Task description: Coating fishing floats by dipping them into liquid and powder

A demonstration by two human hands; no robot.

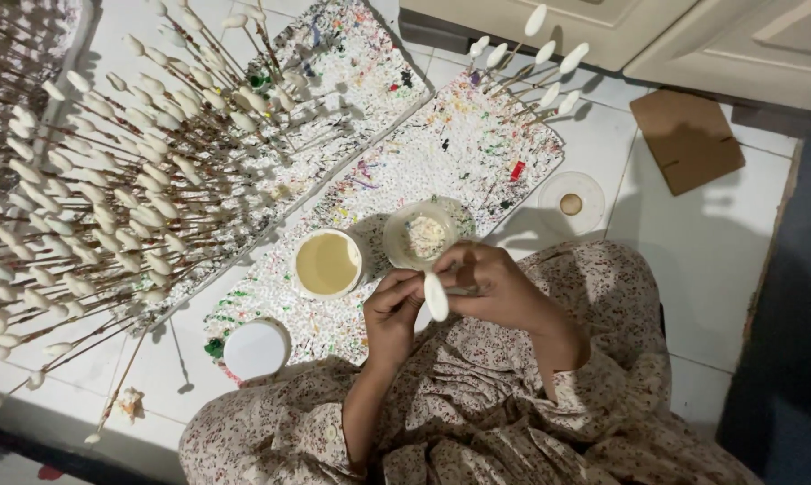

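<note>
White oval bud [436, 296] held between both hands above the lap.

Fingers of the left hand [393, 305] pinch its left edge; the right hand [488, 286] closes on its stick. Just beyond stand a clear cup [421, 235] and a cream-filled cup [327, 263] on a paint-speckled board [441, 153], beside rows of budded sticks [91, 189].

We see a loose cream dress with a small dark floral print covering our lap, gathered in soft folds; both forearms are bare, with no rings visible.
</note>
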